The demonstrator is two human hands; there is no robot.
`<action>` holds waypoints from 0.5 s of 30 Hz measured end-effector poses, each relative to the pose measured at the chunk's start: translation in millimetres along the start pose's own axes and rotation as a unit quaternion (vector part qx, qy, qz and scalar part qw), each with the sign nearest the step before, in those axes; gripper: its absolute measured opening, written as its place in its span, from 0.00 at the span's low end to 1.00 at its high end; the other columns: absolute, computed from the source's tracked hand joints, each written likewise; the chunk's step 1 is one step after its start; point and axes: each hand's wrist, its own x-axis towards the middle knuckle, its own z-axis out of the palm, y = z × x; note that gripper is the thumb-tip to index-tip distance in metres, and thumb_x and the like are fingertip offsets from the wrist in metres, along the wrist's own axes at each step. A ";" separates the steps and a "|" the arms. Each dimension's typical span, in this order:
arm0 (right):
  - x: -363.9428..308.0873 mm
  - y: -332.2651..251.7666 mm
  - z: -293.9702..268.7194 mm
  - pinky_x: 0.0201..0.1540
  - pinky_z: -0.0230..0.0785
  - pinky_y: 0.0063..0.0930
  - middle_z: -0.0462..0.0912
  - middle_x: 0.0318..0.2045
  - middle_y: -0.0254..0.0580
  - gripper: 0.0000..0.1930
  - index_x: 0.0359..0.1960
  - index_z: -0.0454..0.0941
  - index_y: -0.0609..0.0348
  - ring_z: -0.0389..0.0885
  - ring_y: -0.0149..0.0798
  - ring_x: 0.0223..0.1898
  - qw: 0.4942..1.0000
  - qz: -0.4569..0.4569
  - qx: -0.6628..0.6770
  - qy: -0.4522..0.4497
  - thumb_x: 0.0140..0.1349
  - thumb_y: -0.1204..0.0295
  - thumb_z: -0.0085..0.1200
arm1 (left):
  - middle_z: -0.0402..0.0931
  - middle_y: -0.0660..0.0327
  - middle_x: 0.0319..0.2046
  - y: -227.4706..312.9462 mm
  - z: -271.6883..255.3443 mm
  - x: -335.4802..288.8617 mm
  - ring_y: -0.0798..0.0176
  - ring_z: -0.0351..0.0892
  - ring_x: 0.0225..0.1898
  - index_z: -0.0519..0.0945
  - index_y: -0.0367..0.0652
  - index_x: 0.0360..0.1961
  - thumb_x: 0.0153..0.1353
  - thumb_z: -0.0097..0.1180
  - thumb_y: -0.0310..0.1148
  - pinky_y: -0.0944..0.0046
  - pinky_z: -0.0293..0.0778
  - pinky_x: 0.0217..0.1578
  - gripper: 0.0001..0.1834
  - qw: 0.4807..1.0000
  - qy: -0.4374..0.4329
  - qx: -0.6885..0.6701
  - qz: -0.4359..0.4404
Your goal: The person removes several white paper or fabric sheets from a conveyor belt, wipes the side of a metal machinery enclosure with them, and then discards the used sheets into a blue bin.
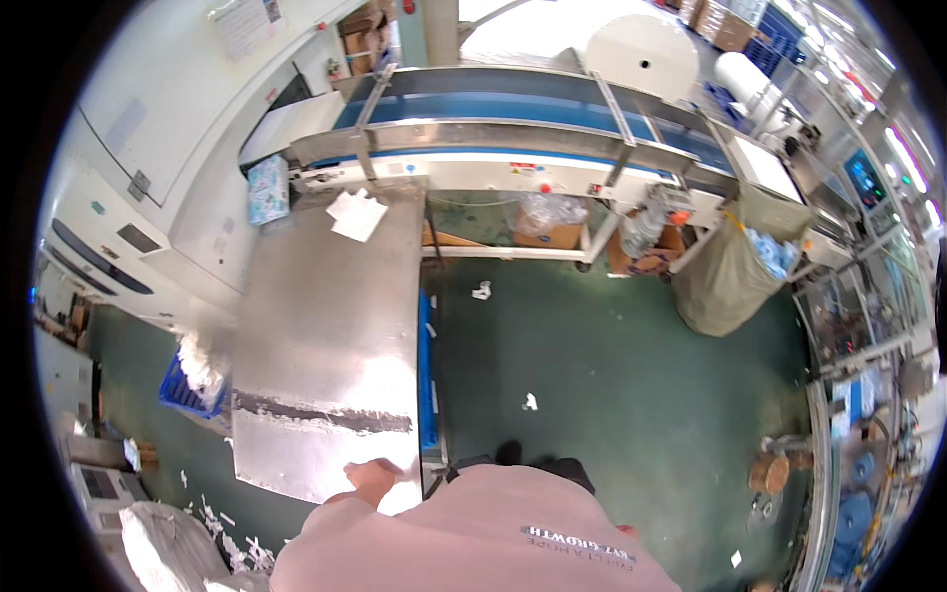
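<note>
My left hand (373, 476) rests on the near end of a bare metal table (326, 296), fingers laid on its surface and nothing visible in them. Only a sliver of my right hand (627, 531) shows past the pink shirt, low by my side; its fingers are hidden. A dark, worn strip (321, 411) crosses the tabletop just beyond my left hand. At the table's far end lie some white sheets (357, 214), and beside them a light-blue patterned pack (268, 189) leans against the white machine.
A conveyor with a blue belt (493, 107) runs across the far side. A large green-grey sack (725, 271) with blue stuff inside stands at right. A blue basket (182, 390) with white scraps sits left of the table. White scraps (531, 402) lie on the green floor.
</note>
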 end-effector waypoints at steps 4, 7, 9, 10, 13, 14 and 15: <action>115.8 -98.7 -46.3 0.34 0.79 0.35 0.90 0.28 0.42 0.10 0.30 0.89 0.61 0.86 0.37 0.28 0.988 -0.088 -0.124 -0.016 0.64 0.74 0.55 | 0.82 0.51 0.63 63.9 -86.0 29.7 0.48 0.80 0.66 0.86 0.44 0.61 0.67 0.51 0.50 0.50 0.75 0.64 0.29 0.963 -0.117 -0.132 -0.202; 272.4 -185.2 -54.6 0.32 0.78 0.35 0.88 0.26 0.41 0.09 0.32 0.87 0.64 0.84 0.36 0.26 0.936 -0.285 -0.205 0.009 0.64 0.73 0.55 | 0.84 0.51 0.61 47.1 -80.6 47.5 0.49 0.83 0.64 0.87 0.42 0.58 0.65 0.55 0.50 0.51 0.76 0.64 0.28 0.928 -0.063 -0.262 -0.256; 293.5 -300.9 -68.5 0.32 0.78 0.33 0.87 0.26 0.42 0.10 0.38 0.87 0.65 0.85 0.36 0.26 0.914 -0.328 -0.238 0.023 0.64 0.72 0.56 | 0.84 0.49 0.60 83.2 -85.5 52.4 0.48 0.82 0.64 0.86 0.41 0.58 0.64 0.57 0.50 0.51 0.76 0.65 0.29 0.916 -0.067 -0.250 -0.308; 292.9 -353.8 -78.1 0.33 0.78 0.32 0.87 0.26 0.42 0.11 0.41 0.86 0.66 0.85 0.36 0.26 0.903 -0.336 -0.267 0.023 0.64 0.71 0.57 | 0.84 0.48 0.60 103.7 -87.3 53.1 0.47 0.82 0.64 0.86 0.41 0.58 0.64 0.58 0.50 0.51 0.76 0.65 0.29 0.909 -0.077 -0.241 -0.332; 307.9 -509.9 -66.7 0.36 0.79 0.31 0.88 0.28 0.42 0.13 0.45 0.86 0.67 0.86 0.35 0.30 0.879 -0.443 -0.173 0.004 0.63 0.71 0.62 | 0.77 0.43 0.63 143.2 -53.9 52.0 0.43 0.76 0.65 0.83 0.38 0.62 0.65 0.57 0.51 0.47 0.72 0.66 0.32 0.893 -0.068 -0.249 -0.370; 300.0 -560.9 -57.4 0.37 0.79 0.31 0.89 0.30 0.42 0.13 0.46 0.85 0.67 0.87 0.34 0.32 0.869 -0.464 -0.174 -0.021 0.63 0.72 0.63 | 0.75 0.41 0.64 152.8 -35.5 48.2 0.42 0.74 0.66 0.82 0.37 0.63 0.65 0.57 0.51 0.46 0.70 0.67 0.33 0.887 -0.059 -0.247 -0.385; 293.3 -609.5 -53.0 0.39 0.80 0.31 0.89 0.32 0.41 0.13 0.47 0.85 0.67 0.87 0.34 0.33 0.866 -0.474 -0.138 -0.076 0.64 0.74 0.62 | 0.73 0.39 0.64 169.2 -22.4 50.7 0.41 0.73 0.66 0.81 0.36 0.64 0.65 0.57 0.51 0.45 0.69 0.67 0.34 0.889 -0.062 -0.238 -0.387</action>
